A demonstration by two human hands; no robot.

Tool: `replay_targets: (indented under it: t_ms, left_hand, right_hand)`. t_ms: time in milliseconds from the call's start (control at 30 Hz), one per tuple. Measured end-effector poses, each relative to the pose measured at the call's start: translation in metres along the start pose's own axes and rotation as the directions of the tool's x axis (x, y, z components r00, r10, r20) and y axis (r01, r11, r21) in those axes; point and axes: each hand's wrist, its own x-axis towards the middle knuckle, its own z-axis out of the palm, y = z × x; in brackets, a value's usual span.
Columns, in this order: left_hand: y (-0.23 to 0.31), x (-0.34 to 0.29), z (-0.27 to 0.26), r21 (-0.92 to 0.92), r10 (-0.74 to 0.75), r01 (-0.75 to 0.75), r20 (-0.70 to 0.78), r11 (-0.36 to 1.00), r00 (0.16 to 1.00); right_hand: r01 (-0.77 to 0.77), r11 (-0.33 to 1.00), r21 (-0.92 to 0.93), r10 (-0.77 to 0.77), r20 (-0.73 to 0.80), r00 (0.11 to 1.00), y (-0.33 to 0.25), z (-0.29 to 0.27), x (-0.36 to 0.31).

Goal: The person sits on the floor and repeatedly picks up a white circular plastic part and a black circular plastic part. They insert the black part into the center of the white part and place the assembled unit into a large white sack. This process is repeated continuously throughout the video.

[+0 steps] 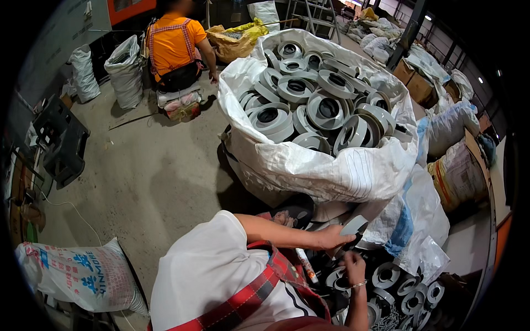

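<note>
A grey plastic ring part [353, 224] is gripped by my left hand [335, 237], its fingers closed around the edge. Just below it, my right hand [354, 265] is raised with curled fingers, somewhat blurred; what it holds, if anything, I cannot make out. Under my hands lie several grey ring parts with black centres [386, 275], and a heap of small metal screws [391, 320] shows at the lower edge. A white and orange tube-like object [306, 266] is beside my apron. In front stands a large white woven sack [326, 171] full of similar grey rings [328, 107].
Several white sacks [124, 77] stand at the back left near a seated person in orange [176, 47]. Dark plastic stools [63, 140] are at the left, above a printed full sack [83, 276]. Wrapped bundles and cardboard [458, 171] line the right side.
</note>
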Motion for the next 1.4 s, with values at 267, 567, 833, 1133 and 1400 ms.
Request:
replay_targets:
  t_ms: [267,567,833,1133,1400]
  left_hand:
    - [0.126,0.025,-0.015,0.507,0.739,-0.755,0.296,0.415,0.605]
    - [0.203,0.04,-0.061,0.702,0.956,-0.707,0.144,0.085,0.257]
    - [-0.009,0.019,-0.021,0.675,0.334,-0.718,0.645,0.172,0.687]
    - [-0.039,0.036,-0.013,0.659,0.256,-0.381,0.282,0.649,0.925]
    - [-0.049,0.031,-0.037,-0.033,-0.32,0.322,-0.258,0.946,0.912]
  right_hand:
    - [0.288,0.934,0.213,-0.248,-0.195,0.949,-0.02,-0.01,-0.005]
    - [-0.331,0.21,-0.92,0.173,-0.298,0.939,0.099,-0.049,0.046]
    - [-0.337,0.782,-0.524,-0.138,-0.673,0.727,0.072,-0.135,0.044]
    - [-0.034,0.91,-0.413,-0.19,-0.489,0.851,0.126,-0.115,0.114]
    - [-0.444,0.647,-0.62,0.079,-0.525,0.847,0.157,-0.05,0.119]
